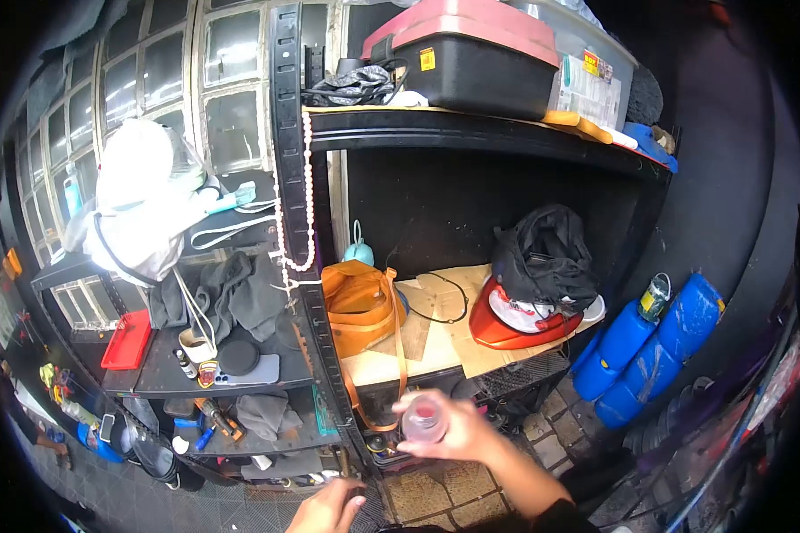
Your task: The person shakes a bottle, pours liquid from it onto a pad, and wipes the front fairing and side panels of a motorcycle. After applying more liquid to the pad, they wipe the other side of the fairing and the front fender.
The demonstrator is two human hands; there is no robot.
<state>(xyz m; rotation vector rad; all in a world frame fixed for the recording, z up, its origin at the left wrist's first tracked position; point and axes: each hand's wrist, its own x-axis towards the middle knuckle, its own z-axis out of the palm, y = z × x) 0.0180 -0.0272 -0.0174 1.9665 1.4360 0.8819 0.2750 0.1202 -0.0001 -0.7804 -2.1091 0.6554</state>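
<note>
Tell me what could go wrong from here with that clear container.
The clear container is held by the right hand alone, with the left hand lower and apart, so a slip might send it down to the tiled floor.

The orange bag's strap hangs over the shelf edge close to the right hand; it could snag the fingers and perhaps tug the orange bag off.

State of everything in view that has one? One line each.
Clear jar: held in right hand; lid on or off, can't tell
Left hand: low in frame, grasp unclear
Orange bag: on shelf, top open
Pink-lidded box: shut
Bead string: hanging
Black bag: slumped
</note>
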